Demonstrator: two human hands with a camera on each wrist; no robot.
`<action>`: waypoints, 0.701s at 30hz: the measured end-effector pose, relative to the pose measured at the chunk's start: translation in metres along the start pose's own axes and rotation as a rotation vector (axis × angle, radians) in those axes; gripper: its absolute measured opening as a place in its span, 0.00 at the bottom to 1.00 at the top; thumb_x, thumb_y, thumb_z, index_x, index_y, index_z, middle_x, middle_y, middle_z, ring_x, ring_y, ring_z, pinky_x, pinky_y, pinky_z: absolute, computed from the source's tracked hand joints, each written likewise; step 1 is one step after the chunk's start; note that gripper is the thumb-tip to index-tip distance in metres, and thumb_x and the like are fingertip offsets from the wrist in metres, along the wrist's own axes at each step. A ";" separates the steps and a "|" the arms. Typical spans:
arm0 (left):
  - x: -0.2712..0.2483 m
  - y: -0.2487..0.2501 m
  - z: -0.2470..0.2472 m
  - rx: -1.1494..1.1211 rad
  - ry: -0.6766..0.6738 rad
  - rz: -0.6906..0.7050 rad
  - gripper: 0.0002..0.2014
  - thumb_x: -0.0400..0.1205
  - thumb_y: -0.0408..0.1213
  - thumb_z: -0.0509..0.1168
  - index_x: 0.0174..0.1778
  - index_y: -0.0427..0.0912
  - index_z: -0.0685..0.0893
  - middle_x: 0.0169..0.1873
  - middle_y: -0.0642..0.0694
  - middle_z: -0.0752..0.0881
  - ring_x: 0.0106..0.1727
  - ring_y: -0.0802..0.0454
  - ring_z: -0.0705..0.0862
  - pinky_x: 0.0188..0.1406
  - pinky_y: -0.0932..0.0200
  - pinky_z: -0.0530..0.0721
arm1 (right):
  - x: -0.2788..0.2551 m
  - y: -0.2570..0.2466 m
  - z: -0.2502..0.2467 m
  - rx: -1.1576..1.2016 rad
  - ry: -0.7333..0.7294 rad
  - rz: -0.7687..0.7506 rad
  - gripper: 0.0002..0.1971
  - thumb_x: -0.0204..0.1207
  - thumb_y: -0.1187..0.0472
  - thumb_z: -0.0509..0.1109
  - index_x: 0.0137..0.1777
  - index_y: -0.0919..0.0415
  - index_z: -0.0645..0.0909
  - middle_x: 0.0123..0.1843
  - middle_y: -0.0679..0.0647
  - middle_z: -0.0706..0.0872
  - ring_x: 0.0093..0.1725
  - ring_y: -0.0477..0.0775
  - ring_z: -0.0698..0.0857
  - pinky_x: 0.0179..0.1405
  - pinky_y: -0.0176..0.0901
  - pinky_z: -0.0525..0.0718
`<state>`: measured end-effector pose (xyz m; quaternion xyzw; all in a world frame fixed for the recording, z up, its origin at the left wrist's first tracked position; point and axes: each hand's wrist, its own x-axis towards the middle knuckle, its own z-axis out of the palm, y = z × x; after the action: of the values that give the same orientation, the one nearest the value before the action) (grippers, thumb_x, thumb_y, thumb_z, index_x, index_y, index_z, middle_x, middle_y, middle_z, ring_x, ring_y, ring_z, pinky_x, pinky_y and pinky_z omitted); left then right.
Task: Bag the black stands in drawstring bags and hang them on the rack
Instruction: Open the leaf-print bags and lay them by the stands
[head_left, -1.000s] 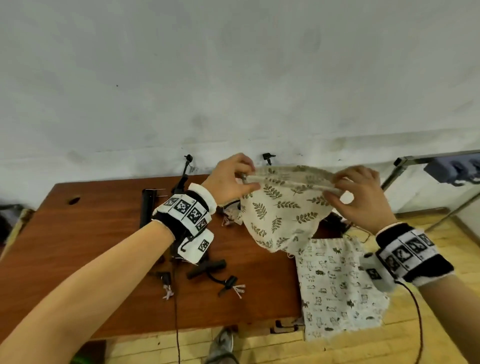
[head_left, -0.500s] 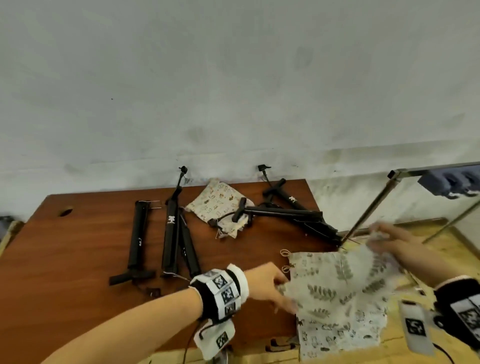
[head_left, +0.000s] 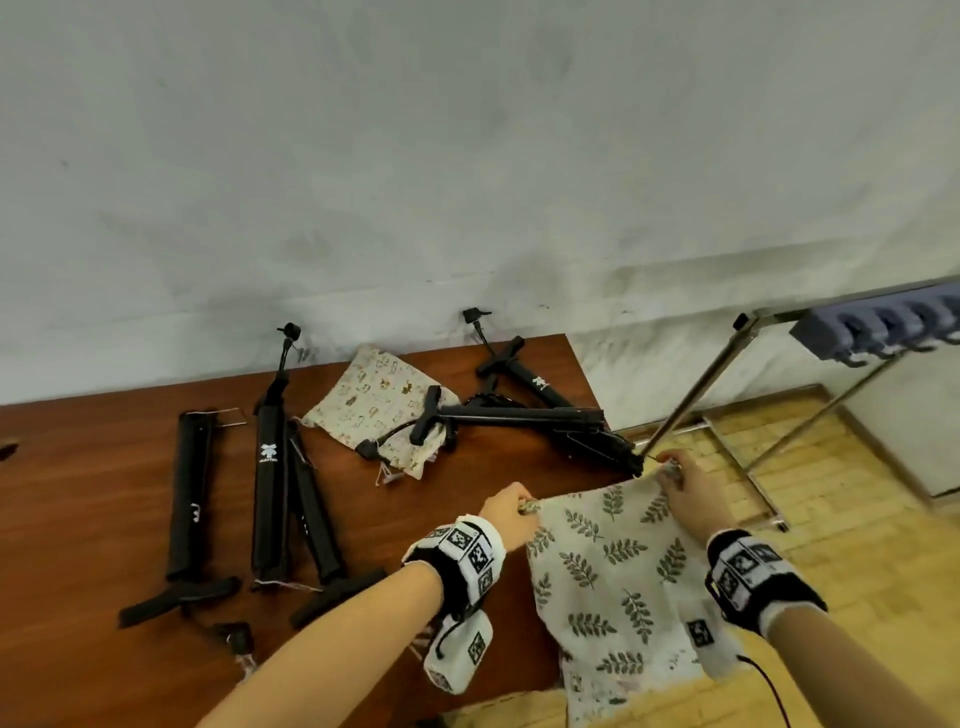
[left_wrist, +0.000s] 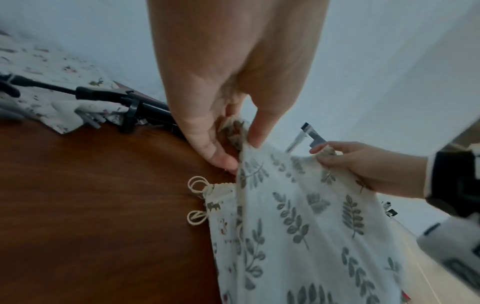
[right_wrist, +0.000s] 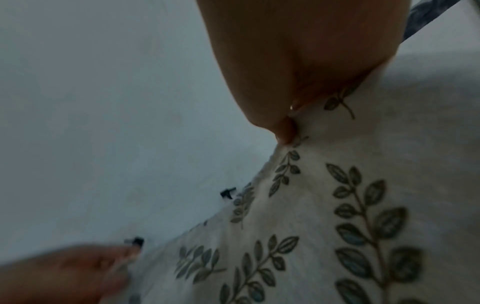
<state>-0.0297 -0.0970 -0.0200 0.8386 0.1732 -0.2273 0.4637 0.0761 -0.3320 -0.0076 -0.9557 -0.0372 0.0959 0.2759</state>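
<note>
Head view shows your left hand (head_left: 511, 512) pinching one top corner of the cream leaf-print drawstring bag (head_left: 608, 566), while your right hand (head_left: 685, 483) pinches the opposite corner, fingers curled on the cloth. The bag hangs stretched between both hands, over the near right edge of the reddish-brown wooden tabletop (head_left: 104, 519). Folded black stands (head_left: 270, 467) lie on the tabletop beyond and left of your left hand. The metal rack (head_left: 696, 395) stands just beyond your right hand.
</note>
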 end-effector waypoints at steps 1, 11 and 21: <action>0.012 -0.002 -0.002 0.036 -0.034 -0.014 0.12 0.82 0.41 0.63 0.59 0.47 0.72 0.58 0.41 0.82 0.51 0.43 0.83 0.57 0.50 0.83 | 0.007 -0.002 0.012 -0.112 -0.008 -0.013 0.15 0.83 0.61 0.61 0.69 0.54 0.73 0.57 0.61 0.85 0.58 0.64 0.83 0.54 0.56 0.81; 0.085 -0.057 -0.073 0.593 0.029 -0.073 0.30 0.80 0.43 0.63 0.77 0.44 0.61 0.78 0.40 0.59 0.79 0.38 0.58 0.75 0.43 0.66 | 0.040 -0.046 0.139 -0.532 -0.253 -0.068 0.28 0.83 0.56 0.59 0.82 0.58 0.59 0.81 0.62 0.62 0.77 0.62 0.67 0.72 0.53 0.73; 0.130 -0.115 -0.139 0.589 0.273 -0.099 0.35 0.80 0.52 0.61 0.80 0.43 0.56 0.81 0.40 0.54 0.82 0.41 0.53 0.77 0.41 0.61 | 0.102 -0.054 0.176 0.258 0.071 0.614 0.25 0.77 0.55 0.73 0.70 0.67 0.75 0.65 0.69 0.82 0.66 0.70 0.78 0.65 0.55 0.75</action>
<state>0.0526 0.0908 -0.1059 0.9499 0.2011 -0.1755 0.1624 0.1386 -0.1819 -0.1411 -0.8822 0.2745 0.1450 0.3542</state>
